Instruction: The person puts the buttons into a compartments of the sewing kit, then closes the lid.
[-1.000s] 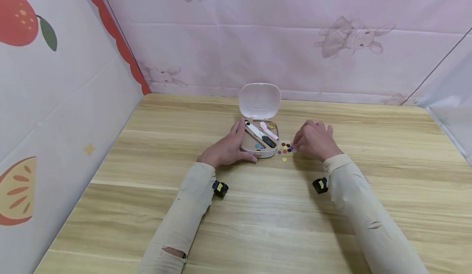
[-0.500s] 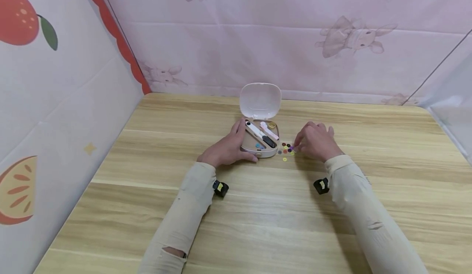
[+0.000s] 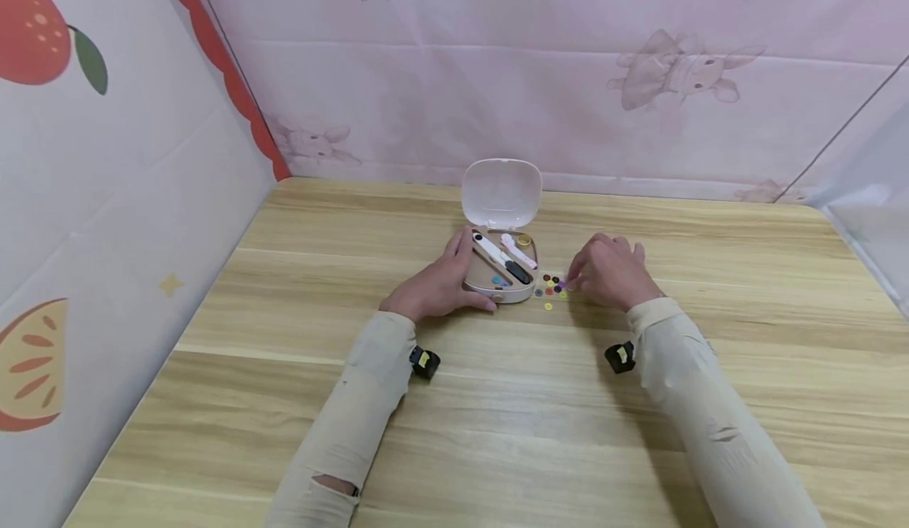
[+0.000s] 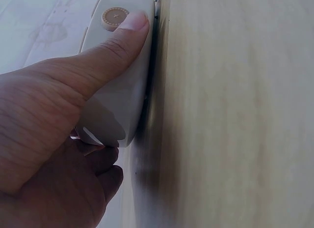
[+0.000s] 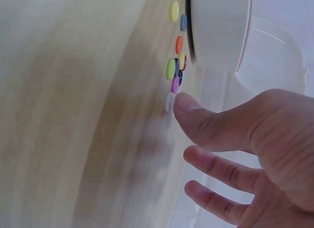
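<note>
A white hinged case (image 3: 513, 296) stands with its lid (image 3: 501, 193) raised. My left hand (image 3: 440, 282) grips its left side, the thumb across the front below the round button-shaped clasp (image 4: 115, 16). Inside lie a white tool with a black end (image 3: 497, 253), a slim pink tool (image 3: 521, 256), a small gold round piece (image 3: 523, 241) and blue buttons (image 3: 496, 280). To the right, my right hand (image 3: 611, 269) reaches down with bent fingers. Its thumb tip is right at a whitish button (image 5: 169, 101); the index finger is hidden, so I cannot tell whether it pinches.
Several coloured buttons lie clustered by the case's right side, among them an orange button (image 5: 179, 44) and a magenta button (image 5: 175, 84). A yellow button (image 3: 548, 307) sits nearer me. The wooden table (image 3: 497, 433) meets a pink fabric wall (image 3: 426, 102) behind.
The right hand has shifted very slightly to the right, its fingertips staying low beside the buttons. The left hand and the case hold their place.
</note>
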### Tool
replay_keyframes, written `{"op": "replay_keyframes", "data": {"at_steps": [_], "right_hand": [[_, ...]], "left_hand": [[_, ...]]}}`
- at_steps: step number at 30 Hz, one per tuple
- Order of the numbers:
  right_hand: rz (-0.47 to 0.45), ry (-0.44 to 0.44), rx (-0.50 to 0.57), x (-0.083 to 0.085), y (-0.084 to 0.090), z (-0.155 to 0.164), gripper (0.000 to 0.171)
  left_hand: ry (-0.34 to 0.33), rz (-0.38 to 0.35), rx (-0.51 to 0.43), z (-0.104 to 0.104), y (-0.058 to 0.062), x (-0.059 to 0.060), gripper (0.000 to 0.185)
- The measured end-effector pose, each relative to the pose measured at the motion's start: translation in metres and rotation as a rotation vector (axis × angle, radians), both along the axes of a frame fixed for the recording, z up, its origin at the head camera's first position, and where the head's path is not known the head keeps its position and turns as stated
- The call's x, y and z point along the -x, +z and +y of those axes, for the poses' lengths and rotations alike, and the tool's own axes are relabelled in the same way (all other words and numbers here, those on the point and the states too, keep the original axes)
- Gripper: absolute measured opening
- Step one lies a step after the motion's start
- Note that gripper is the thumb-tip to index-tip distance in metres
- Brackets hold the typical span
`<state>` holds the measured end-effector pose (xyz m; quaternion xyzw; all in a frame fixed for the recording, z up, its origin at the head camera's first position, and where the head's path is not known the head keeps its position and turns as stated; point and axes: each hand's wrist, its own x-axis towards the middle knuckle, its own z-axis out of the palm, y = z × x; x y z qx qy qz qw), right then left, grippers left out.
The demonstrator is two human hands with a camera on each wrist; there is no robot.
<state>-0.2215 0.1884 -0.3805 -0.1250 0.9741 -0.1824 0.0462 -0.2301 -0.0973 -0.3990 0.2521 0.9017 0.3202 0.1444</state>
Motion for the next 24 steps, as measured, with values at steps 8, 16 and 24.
{"op": "replay_keyframes", "data": {"at_steps": [8,16,24], "right_hand": [[-0.004,0.0,0.003,0.0002,0.0004,0.0001,0.008],[-0.002,-0.016,-0.01,0.0007,-0.0021,0.0004,0.01],[0.008,-0.033,-0.012,0.0007,-0.0025,0.001,0.011]], "left_hand": [[0.002,0.002,0.001,0.0003,-0.0005,0.0004,0.125],[0.003,-0.001,0.0,0.0005,-0.0007,0.0,0.126],[0.004,-0.005,0.005,0.0001,-0.0011,0.0001,0.126]]}}
